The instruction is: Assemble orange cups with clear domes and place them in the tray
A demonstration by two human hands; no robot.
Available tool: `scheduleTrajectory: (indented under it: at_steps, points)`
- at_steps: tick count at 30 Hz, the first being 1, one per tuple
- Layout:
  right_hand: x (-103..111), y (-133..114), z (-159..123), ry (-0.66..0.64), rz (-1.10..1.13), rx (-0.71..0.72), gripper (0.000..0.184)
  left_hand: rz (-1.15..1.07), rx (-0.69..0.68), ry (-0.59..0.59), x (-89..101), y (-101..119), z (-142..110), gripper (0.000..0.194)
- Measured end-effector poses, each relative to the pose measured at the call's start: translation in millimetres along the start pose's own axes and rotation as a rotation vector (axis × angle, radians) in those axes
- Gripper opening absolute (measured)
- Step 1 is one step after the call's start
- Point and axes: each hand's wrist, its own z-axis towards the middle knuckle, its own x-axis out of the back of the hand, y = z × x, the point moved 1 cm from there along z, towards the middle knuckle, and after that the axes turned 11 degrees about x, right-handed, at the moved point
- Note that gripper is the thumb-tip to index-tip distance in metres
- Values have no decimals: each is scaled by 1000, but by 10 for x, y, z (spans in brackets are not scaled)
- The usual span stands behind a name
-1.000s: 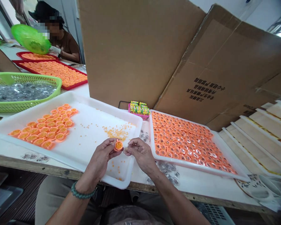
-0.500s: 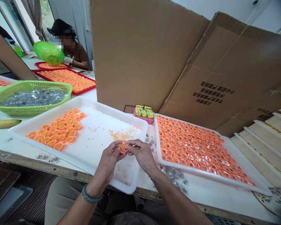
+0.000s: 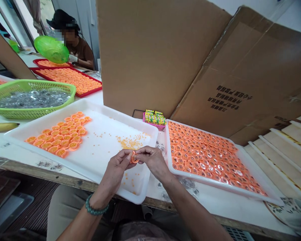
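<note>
Between the fingertips of my left hand [image 3: 119, 166] and my right hand [image 3: 152, 161] is a small round orange plastic piece [image 3: 134, 157]. Both hands pinch it over the near right part of a white tray [image 3: 107, 129]. Many similar orange pieces [image 3: 62, 134] lie in the tray's left part. Small yellow bits [image 3: 127, 142] are scattered just beyond my fingers. To the right, a second white tray [image 3: 168, 147] is nearly covered with orange pieces [image 3: 203, 159] that have shiny, dark-marked tops.
Clear plastic parts fill a green basket [image 3: 72, 97] at left, beside a banana [image 3: 2, 127]. A pink basket [image 3: 154, 125] with yellow packets stands against tall cardboard [image 3: 150, 60]. Across the table, a person [image 3: 80, 50] sits by red trays [image 3: 84, 95] and a green bowl [image 3: 51, 49].
The orange piece has turned slightly in my fingers, showing more of its round face. My hands stay nearly in place; the whole view has shifted a little.
</note>
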Motion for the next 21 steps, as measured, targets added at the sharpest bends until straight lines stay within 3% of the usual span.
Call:
scheduleTrajectory:
  at_steps: [5, 10, 14, 17, 19, 21]
  points:
    - [62, 116, -34, 78, -66, 88, 30, 39, 22, 29, 4, -7, -9, 37]
    - [126, 12, -124, -77, -283, 164, 19, 96, 103, 39, -14, 7, -16, 63]
    - [213, -32, -209, -60, -276, 174, 23, 212, 223, 15, -81, 15, 9, 69]
    - [442, 20, -176, 84, -112, 154, 29, 298, 266, 41, -104, -10, 24, 69]
    - [753, 77, -74, 291, -116, 148, 31, 327, 265, 81, -84, -39, 36, 68]
    - [1179, 142, 70, 531, -279, 119, 31, 342, 250, 116, -39, -78, 57, 67]
